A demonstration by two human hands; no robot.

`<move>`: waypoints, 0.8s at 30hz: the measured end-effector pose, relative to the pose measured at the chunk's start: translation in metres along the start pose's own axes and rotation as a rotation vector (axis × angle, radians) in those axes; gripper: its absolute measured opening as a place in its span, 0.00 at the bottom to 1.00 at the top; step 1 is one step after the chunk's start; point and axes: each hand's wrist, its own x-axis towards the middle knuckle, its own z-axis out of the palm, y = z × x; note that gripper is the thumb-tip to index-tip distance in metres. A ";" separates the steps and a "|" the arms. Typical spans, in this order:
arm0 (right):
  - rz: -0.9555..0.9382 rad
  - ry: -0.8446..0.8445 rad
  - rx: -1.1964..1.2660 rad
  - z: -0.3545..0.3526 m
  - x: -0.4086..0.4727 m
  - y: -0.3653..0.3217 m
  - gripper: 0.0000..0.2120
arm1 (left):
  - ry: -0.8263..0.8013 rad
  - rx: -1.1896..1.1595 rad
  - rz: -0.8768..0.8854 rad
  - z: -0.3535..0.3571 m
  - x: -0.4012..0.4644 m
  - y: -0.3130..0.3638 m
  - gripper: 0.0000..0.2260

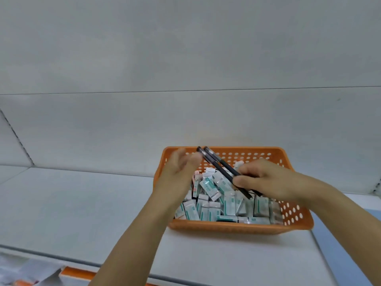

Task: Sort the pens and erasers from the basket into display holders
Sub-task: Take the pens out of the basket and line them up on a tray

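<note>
While the right hand pinches two black pens near their lower ends, the pens' long axis runs from that grip up and to the left, their capped tips reaching out over the far-left corner of the basket. That slant is what the coming move turns on: the free ends point straight at the left hand, which hovers just beside them, above the basket's left rim. The left hand is the nearer one to those tips, and its fingers are spread apart and holding nothing; it is blurred, so whether a fingertip touches a pen I cannot tell. The right fingers are clamped together on both pens, which lie side by side, nearly parallel, lifted clear of the heap below.

Under them the basket is packed with wrapped erasers, white and teal, lying in every direction. The basket stands on a pale counter, towards its right side. No display holders show anywhere in view, so the pens' destination cannot be placed. My judgement is that the left hand is about to take or steady the pens' upper ends, and the sorting is at an early stage.
</note>
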 end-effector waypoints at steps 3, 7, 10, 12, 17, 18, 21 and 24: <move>-0.103 -0.078 0.175 0.009 0.005 -0.016 0.13 | -0.226 -0.437 -0.144 0.021 0.003 0.006 0.16; 0.014 -0.173 -0.021 0.015 0.005 -0.013 0.16 | -0.063 -0.622 -0.126 0.025 0.009 0.004 0.11; 0.185 -0.316 -0.413 0.011 -0.004 -0.001 0.18 | 0.102 -0.747 -0.117 0.014 0.015 -0.004 0.11; 0.232 -0.396 -0.520 0.012 -0.007 -0.001 0.16 | 0.159 -0.801 -0.112 0.009 0.015 -0.011 0.11; 0.283 -0.494 -0.538 0.010 -0.006 -0.004 0.11 | 0.237 -0.929 -0.117 0.007 0.006 -0.016 0.11; 0.284 -0.498 -0.532 0.008 -0.006 -0.003 0.10 | 0.241 -0.950 -0.084 0.006 0.006 -0.017 0.11; 0.204 -0.447 -0.405 -0.002 -0.007 -0.003 0.10 | 0.251 -1.021 0.052 0.003 0.005 -0.016 0.12; 0.055 -0.276 -0.134 0.003 0.003 -0.015 0.08 | 0.294 -1.055 0.143 0.001 0.001 -0.018 0.12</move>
